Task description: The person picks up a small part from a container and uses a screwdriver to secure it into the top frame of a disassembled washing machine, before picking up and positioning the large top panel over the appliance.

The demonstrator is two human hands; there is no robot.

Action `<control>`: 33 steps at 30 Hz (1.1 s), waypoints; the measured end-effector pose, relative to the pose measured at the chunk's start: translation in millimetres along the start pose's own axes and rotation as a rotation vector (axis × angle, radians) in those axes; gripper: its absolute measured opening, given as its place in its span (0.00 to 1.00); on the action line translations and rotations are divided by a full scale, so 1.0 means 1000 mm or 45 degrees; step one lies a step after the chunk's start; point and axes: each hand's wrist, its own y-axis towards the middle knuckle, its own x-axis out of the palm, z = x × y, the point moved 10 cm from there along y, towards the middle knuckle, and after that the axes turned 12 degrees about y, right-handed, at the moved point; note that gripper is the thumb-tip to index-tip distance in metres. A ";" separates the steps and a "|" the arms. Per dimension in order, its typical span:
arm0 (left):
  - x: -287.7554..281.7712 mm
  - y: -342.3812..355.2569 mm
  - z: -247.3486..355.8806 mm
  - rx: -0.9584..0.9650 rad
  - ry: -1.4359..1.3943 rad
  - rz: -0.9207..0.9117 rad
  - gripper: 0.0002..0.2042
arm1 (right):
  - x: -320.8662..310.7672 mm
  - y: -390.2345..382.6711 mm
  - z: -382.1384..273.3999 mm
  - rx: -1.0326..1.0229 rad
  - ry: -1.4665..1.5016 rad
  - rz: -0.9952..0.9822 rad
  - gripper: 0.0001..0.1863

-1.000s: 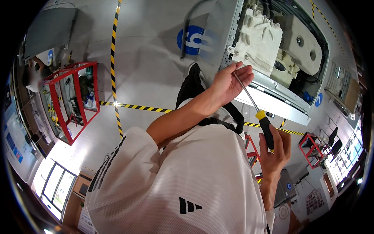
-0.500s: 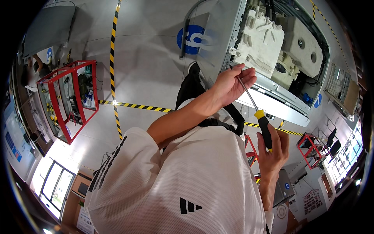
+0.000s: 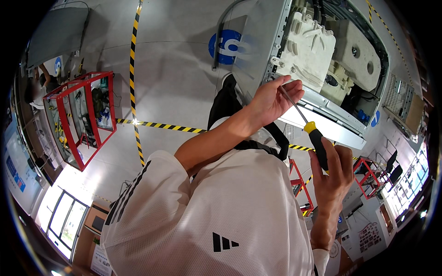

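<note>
My right hand [image 3: 332, 172] is closed around the black and yellow handle of a screwdriver [image 3: 316, 140]. The metal shaft slants up and left to the front edge of an opened washing machine [image 3: 340, 125]. Near the tip, my left hand [image 3: 276, 102] is turned palm up, its fingers loosely curled about the shaft. The thumb and fingers partly cover the tip, so whatever it meets is hidden. Just beyond lies a white plastic housing [image 3: 307, 50] inside the machine, beside a pale counterweight block [image 3: 357, 55].
A grey side panel [image 3: 255, 50] borders the machine on the left. Further left stands a red-framed cart [image 3: 85, 119] with tools, and another person [image 3: 39, 87] near it. Black and yellow tape [image 3: 133, 69] marks the floor. More red carts [image 3: 366, 177] stand at the right.
My right hand has moved right and slightly up, the screwdriver handle swinging with it. Its fingers have shifted on the handle. My left hand stays nearly in place by the tip.
</note>
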 end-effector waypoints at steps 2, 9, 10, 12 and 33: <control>0.006 -0.011 0.000 -0.006 0.089 -0.021 0.09 | -0.004 0.010 -0.005 -0.009 0.009 0.004 0.23; 0.025 -0.050 -0.014 -0.152 0.276 -0.303 0.14 | -0.012 0.042 -0.031 -0.139 -0.058 -0.118 0.22; 0.026 -0.053 -0.014 -0.153 0.231 -0.331 0.15 | -0.011 0.047 -0.036 -0.177 -0.071 -0.163 0.22; 0.028 -0.053 -0.011 -0.143 0.101 -0.383 0.13 | -0.010 0.057 -0.042 -0.172 -0.122 -0.235 0.22; 0.028 -0.030 -0.009 -0.022 -0.020 -0.398 0.09 | -0.025 0.067 -0.049 -0.418 -0.063 -0.259 0.29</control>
